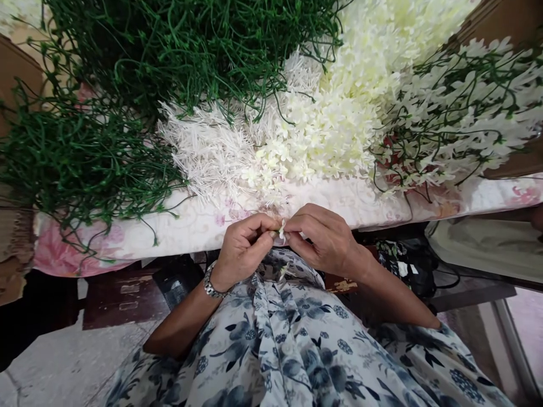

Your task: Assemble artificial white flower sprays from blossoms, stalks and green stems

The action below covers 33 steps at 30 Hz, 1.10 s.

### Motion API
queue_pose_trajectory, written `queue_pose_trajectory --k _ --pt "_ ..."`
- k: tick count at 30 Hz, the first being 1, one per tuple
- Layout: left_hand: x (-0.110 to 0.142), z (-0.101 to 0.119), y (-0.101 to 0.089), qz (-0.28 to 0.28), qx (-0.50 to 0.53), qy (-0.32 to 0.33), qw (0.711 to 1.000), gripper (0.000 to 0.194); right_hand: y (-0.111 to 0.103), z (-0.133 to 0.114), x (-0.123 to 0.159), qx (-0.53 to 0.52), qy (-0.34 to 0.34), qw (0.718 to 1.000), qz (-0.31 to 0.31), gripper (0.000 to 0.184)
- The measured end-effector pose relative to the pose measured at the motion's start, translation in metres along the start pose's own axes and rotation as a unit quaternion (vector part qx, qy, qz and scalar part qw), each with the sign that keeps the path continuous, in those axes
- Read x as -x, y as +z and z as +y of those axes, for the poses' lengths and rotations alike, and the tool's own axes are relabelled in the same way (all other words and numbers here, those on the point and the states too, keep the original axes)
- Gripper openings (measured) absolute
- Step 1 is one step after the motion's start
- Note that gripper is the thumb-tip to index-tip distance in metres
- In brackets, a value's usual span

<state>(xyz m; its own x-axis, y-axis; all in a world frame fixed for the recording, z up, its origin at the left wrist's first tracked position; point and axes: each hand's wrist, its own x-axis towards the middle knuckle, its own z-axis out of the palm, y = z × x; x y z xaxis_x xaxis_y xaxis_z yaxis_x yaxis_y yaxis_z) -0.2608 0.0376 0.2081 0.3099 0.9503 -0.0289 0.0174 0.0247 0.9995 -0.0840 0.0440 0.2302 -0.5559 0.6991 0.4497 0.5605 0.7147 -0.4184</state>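
My left hand [245,244] and my right hand [321,237] meet over my lap, just below the table's edge. Both pinch a small cream artificial flower piece [282,230] between their fingertips. A metal watch [211,286] is on my left wrist. Above the hands, on the table, lie a heap of white spiky plastic parts [203,150] and a heap of cream flower blossoms [339,113].
Tangled green plastic stems [127,85] cover the table's left and back. Assembled white flower sprays with green stems [462,107] lie at the right. A floral cloth [169,229] covers the table. Cardboard [17,73] stands at the far left. Dark objects sit under the table.
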Motion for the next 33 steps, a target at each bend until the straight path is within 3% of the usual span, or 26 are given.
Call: queue_pose_trajectory --k 14,27,33 --pt "-0.002 0.0 0.001 0.01 -0.035 -0.001 0.999 0.009 0.011 0.001 0.006 0.014 0.001 1.0 0.011 0.013" --pt "-0.004 0.001 0.004 0.014 -0.061 -0.015 0.998 0.011 0.01 0.007 0.005 0.027 -0.004 0.999 -0.026 0.011" --pt "-0.006 0.011 -0.001 -0.042 -0.027 -0.037 0.998 0.012 0.002 0.01 0.006 0.026 -0.059 0.998 0.007 0.015"
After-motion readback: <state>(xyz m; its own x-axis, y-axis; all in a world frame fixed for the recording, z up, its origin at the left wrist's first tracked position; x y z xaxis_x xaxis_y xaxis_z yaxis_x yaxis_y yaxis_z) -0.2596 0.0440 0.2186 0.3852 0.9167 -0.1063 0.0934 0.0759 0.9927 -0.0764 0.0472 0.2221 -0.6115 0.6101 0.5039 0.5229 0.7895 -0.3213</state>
